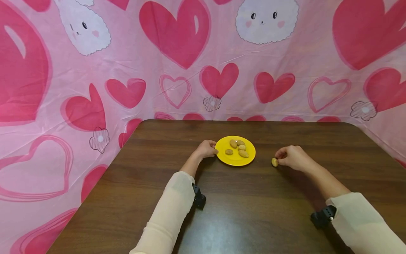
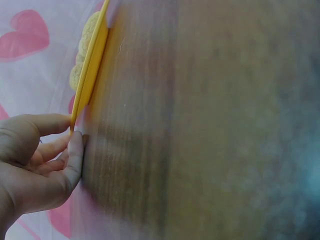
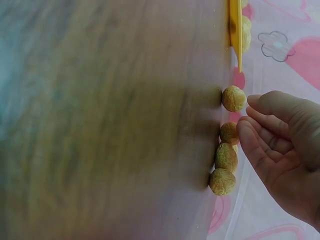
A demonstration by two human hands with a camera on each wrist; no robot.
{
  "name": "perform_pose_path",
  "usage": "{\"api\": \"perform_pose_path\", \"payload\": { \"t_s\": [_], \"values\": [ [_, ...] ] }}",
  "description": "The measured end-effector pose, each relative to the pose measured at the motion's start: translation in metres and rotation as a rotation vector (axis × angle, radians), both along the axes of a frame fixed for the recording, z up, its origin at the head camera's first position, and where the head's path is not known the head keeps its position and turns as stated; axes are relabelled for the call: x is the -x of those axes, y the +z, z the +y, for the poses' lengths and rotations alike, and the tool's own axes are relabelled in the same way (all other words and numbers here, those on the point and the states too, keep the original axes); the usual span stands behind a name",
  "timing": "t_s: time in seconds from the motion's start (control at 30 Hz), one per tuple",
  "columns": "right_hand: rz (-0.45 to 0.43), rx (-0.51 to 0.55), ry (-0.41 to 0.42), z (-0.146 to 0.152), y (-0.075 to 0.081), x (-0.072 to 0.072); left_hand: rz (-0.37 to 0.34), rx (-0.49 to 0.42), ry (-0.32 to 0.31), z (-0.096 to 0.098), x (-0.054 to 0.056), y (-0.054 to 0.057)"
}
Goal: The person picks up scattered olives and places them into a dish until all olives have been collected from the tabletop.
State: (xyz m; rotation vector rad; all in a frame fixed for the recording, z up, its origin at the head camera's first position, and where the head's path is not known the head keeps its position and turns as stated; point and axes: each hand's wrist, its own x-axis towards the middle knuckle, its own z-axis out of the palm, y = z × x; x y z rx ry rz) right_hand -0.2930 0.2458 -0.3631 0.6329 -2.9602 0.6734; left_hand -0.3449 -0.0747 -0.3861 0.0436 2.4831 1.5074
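Note:
A round yellow plate [image 1: 222,159] lies on the table, with several tan, rough-skinned oval pieces [image 1: 243,153] on it that look like whole walnuts. At its left rim, my left hand [image 2: 42,160] pinches the edge between thumb and fingers. To the right of the plate, one walnut-like piece [image 1: 274,162] rests on the table at the fingertips of my right hand [image 1: 295,158]. In the right wrist view, this hand's thumb and fingers are slightly parted beside a piece [image 3: 233,98], not closed round it. More pieces [image 3: 226,157] sit in a row there, hidden behind the hand in the head view.
The dark brown wooden table [image 1: 222,204] has rounded far corners. Behind it hangs a pink cloth [image 1: 177,46] with hearts and white faces. A black wrist camera [image 1: 199,197] is on the left forearm and another camera [image 1: 323,217] on the right.

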Motion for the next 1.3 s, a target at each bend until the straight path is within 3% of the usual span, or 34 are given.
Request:
{"api": "perform_pose_path", "payload": {
  "t_s": [0.53, 1.3],
  "values": [
    [-0.001, -0.002, 0.010, -0.0024, -0.0032, 0.0007, 0.001, -0.001, -0.007, -0.0009, -0.0005, -0.0003],
    [-0.079, 0.013, -0.008, -0.0085, -0.0054, 0.0055, 0.001, -0.007, 0.001, -0.0007, -0.0010, 0.0015]
  ]
}}
